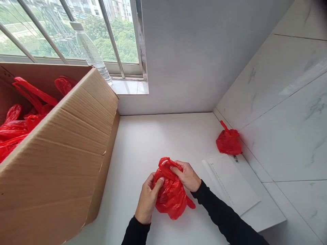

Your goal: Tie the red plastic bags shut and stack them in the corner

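Note:
Between my two hands is a crumpled red plastic bag (pixel 171 199), held just above or on the white tabletop; I cannot tell which. My left hand (pixel 148 194) grips its left side, thumb on top. At the upper right of the bag, my right hand (pixel 187 175) pinches the plastic near its top. A loose handle end hangs out at the bag's lower right. What the bag contains, if anything, is hidden by the folds.
A large cardboard box (pixel 63 163) of red plastic bags (pixel 15 127) stands left. A water bottle (pixel 90 51) is on the window sill. At right are another red bag (pixel 229 141), a pen (pixel 235 159) and a notepad (pixel 235 183) by the tiled wall.

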`<action>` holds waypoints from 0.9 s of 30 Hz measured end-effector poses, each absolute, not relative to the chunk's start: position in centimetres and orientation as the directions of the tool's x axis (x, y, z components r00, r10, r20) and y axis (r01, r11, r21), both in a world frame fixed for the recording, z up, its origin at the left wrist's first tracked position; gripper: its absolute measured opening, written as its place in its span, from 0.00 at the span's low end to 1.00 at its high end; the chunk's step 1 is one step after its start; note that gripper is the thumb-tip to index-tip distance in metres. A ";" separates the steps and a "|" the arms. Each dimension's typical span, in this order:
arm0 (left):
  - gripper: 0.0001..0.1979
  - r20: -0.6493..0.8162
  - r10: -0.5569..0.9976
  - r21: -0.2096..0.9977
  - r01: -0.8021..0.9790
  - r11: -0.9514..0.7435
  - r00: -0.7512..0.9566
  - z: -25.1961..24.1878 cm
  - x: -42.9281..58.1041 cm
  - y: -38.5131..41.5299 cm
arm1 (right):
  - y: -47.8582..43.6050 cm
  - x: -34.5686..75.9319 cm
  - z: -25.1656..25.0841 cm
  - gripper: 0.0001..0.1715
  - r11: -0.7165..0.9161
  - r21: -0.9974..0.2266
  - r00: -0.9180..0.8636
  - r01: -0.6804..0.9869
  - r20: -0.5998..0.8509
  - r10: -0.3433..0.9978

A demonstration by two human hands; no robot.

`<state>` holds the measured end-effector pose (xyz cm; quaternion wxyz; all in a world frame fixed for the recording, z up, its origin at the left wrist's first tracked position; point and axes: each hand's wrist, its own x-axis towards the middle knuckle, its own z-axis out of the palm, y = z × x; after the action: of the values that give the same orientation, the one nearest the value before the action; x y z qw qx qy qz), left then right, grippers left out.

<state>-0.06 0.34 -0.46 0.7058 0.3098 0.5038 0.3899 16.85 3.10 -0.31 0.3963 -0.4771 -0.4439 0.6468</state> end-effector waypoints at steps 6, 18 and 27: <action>0.25 -0.490 0.861 0.829 -0.234 0.508 0.134 -0.9 0.1 0.5 | 2.5 17.1 0.1 0.22 -0.304 -0.948 -0.308 -0.092 -0.264 0.914; 0.32 -0.428 0.867 0.785 -0.371 0.496 0.253 0.2 -0.6 -0.3 | 1.9 17.5 -0.3 0.12 -0.291 -0.947 -0.209 -0.132 -0.260 0.943; 0.33 -0.455 0.866 0.791 -0.353 0.500 0.207 0.0 -0.7 -0.3 | 1.1 17.5 -0.4 0.30 -0.372 -0.909 -0.332 -0.186 -0.299 0.895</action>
<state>-0.66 -0.26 0.05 0.7272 0.2729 0.4704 0.4189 17.51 1.14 -0.38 0.3827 -0.4332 -0.4092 0.7061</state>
